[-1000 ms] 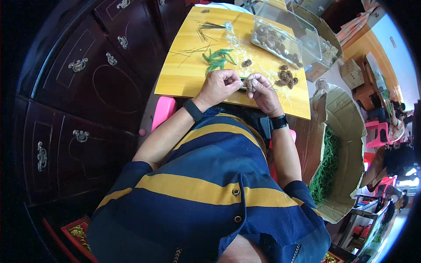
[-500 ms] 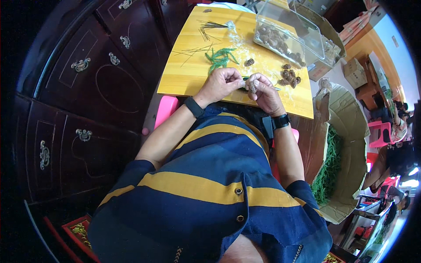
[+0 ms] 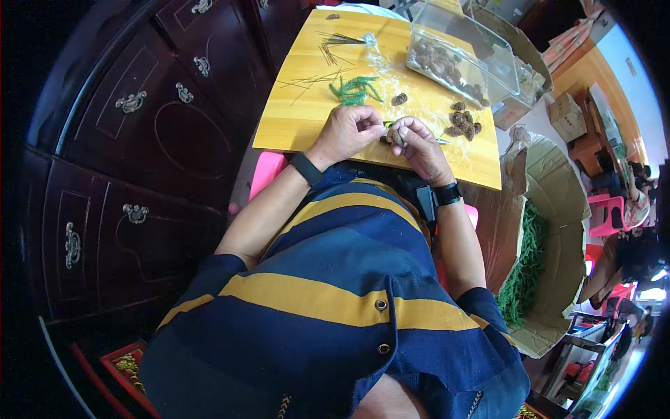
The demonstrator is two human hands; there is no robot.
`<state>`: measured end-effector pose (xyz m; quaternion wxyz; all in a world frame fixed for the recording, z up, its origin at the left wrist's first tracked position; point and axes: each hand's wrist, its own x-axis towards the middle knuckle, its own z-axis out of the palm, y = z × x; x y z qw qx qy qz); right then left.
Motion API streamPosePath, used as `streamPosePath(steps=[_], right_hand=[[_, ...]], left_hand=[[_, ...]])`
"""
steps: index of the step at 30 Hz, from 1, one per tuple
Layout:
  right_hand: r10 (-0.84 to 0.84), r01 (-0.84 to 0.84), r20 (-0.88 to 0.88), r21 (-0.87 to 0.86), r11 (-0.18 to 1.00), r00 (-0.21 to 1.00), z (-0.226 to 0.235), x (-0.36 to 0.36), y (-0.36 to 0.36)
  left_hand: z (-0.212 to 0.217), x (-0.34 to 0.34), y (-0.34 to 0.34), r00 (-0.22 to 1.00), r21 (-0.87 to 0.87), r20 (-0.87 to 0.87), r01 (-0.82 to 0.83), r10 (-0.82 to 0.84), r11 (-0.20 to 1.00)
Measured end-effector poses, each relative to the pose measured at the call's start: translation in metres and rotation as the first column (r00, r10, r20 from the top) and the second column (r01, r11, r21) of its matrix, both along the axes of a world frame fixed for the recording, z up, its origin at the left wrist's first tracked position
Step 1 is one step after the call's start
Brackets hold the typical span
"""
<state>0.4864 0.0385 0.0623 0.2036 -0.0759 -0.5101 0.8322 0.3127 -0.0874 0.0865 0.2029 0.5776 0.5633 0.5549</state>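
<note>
My left hand (image 3: 351, 133) and my right hand (image 3: 420, 143) meet over the near edge of a yellow wooden table (image 3: 300, 119). Together they pinch a small brown pine cone (image 3: 396, 134), with a thin green wire running across it. A bunch of green wire pieces (image 3: 353, 89) lies just beyond my left hand. A pile of brown cones (image 3: 462, 124) sits beyond my right hand, and one single cone (image 3: 400, 99) lies between them. Both wrists carry black bands.
A clear plastic box (image 3: 466, 56) holding more cones stands at the table's far side. Thin dark wires (image 3: 336, 42) lie at the far left. Dark carved drawers (image 3: 139, 126) stand to the left. An open cardboard box with green strands (image 3: 534, 265) sits on the right.
My hands stay together at the table's near edge, working the cone with small finger movements. Nothing else has moved.
</note>
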Motion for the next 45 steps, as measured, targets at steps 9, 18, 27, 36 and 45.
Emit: streamPosePath(steps=[9, 18, 27, 36, 45], right_hand=[[-0.053, 0.052, -0.062, -0.010, 0.999, 0.997, -0.005, -0.007, -0.005], [0.005, -0.011, -0.057, -0.116, 0.993, 0.998, -0.004, -0.006, -0.008], [0.002, -0.002, 0.009, -0.063, 0.998, 1.000, -0.004, -0.006, -0.008], [-0.155, 0.130, 0.050, 0.323, 0.937, 0.987, -0.002, -0.006, -0.010], [-0.202, 0.177, 0.036, 0.354, 0.918, 0.979, -0.005, -0.005, -0.011]], left_hand=[[-0.007, 0.007, 0.002, 0.991, 0.094, -0.017, -0.131, 0.133, 0.987], [-0.001, 0.007, -0.001, 0.979, 0.158, -0.153, -0.108, 0.133, 0.981], [0.002, 0.009, -0.004, 0.929, 0.207, -0.305, -0.151, 0.210, 0.967], [-0.005, 0.008, -0.002, 0.950, 0.183, -0.229, -0.172, 0.212, 0.968], [0.003, 0.014, -0.005, 0.952, 0.127, -0.250, -0.147, 0.176, 0.981]])
